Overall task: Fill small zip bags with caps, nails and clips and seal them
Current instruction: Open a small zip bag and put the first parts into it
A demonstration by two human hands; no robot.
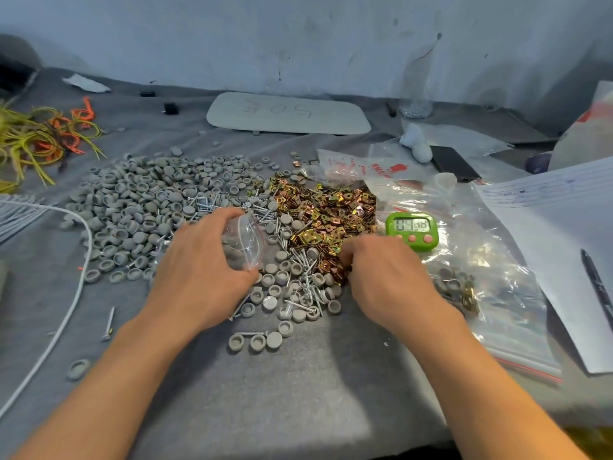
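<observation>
My left hand [199, 270] grips a small clear zip bag [247, 242] with a red seal line, held over the middle of the table. My right hand [384, 277] is curled, its fingertips dug into the near edge of the pile of gold and copper clips [331, 210]; what they pinch is hidden. A wide heap of grey caps [142, 200] spreads to the left. Silver nails [305, 287] lie mixed with loose caps between my two hands. Filled zip bags [461, 290] rest on the right.
A green timer [413, 231] stands just beyond my right hand. Large clear plastic bags [497, 293], white papers [557, 220] and a pen [597, 287] lie at the right. Yellow and orange ties [43, 141] sit far left, a white cord [66, 310] curves along the left, a white tray [288, 114] is at the back.
</observation>
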